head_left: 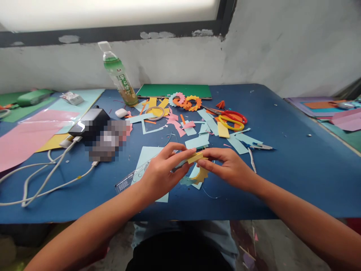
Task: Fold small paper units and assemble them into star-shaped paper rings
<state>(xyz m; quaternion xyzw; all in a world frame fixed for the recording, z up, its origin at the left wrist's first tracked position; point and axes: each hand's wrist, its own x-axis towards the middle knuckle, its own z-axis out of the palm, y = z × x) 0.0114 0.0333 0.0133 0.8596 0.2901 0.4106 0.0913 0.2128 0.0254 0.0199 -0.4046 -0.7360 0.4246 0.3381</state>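
Note:
My left hand [165, 169] and my right hand [225, 165] meet over the near middle of the blue table [296, 165]. Both pinch a small yellow paper strip [196, 157] between fingertips. Under them lies a yellow zigzag-edged paper piece [201, 175] on light blue scraps. A light blue paper sheet [146, 156] and a clear ruler [126, 181] lie under my left hand.
Red and yellow scissors [232, 119], paper rings [187, 101], a tape roll [155, 113] and several paper scraps lie beyond the hands. A green bottle [120, 77], a green board [175, 91], an earbud case [121, 112], white cables [42, 180] and coloured sheets [31, 135] sit left and back.

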